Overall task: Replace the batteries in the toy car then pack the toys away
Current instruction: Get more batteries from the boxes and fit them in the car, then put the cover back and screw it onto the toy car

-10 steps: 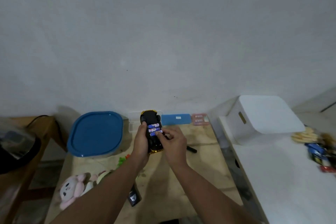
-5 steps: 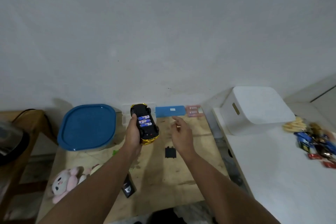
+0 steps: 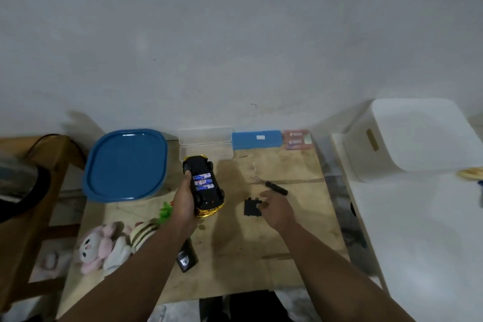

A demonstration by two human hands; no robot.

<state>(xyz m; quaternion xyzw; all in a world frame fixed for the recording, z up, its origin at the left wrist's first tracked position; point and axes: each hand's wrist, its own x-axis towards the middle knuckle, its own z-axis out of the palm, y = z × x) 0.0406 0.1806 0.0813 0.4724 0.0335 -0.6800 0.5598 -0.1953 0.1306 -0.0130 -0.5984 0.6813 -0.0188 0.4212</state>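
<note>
The toy car [image 3: 203,185] is held belly-up in the left hand [image 3: 184,202], fingers wrapped round its side, above the wooden table [image 3: 235,248], so the 3 batteries [image 3: 203,181] face up and stay seated. The right hand [image 3: 277,208] is lowered onto the black battery cover [image 3: 252,207], fingers loosely curled at its edge; whether it's actually pinched can't be told. The screwdriver [image 3: 273,186] is left just beyond, prob. within reach for refitting the cover. The plush toys [image 3: 104,246] lie at the left, not yet packed.
</note>
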